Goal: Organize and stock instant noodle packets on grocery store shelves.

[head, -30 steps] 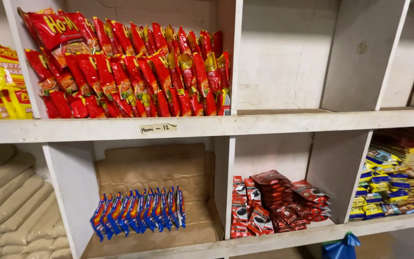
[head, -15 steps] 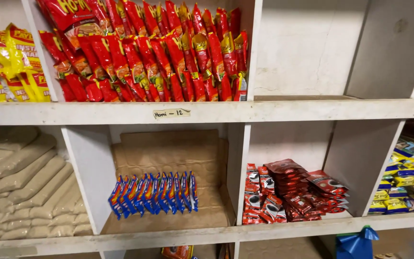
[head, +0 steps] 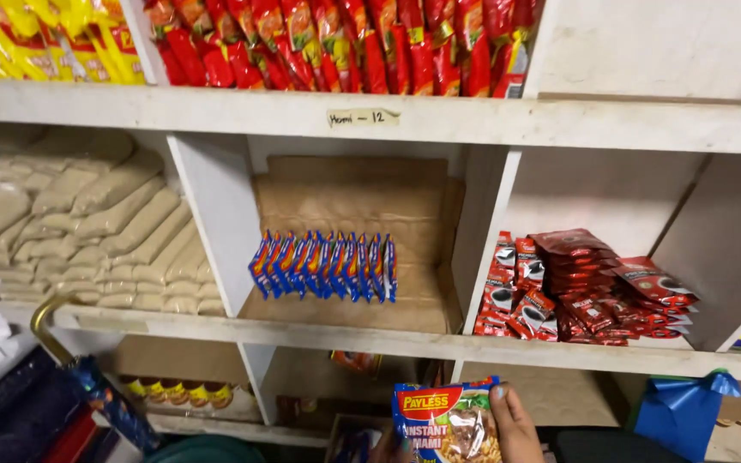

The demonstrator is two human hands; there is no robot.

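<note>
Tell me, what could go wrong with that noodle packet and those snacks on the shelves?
The noodle packet is pinched only near its edges by the right hand, so it might slip. The blue packets stand on edge in a row; a bump could topple them. The red sachets are piled loosely and could slide off.

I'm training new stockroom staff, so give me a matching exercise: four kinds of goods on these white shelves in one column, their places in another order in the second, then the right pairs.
Things:
1. blue packets
2. red sachets
3. beige bags
4. noodle packet

Places:
A. stacked in the left compartment of the middle shelf
B. held in a hand at the bottom of the view
C. standing in a row in the centre compartment, on cardboard
D. piled in the compartment right of centre

Pairs: 1-C, 2-D, 3-A, 4-B
</note>
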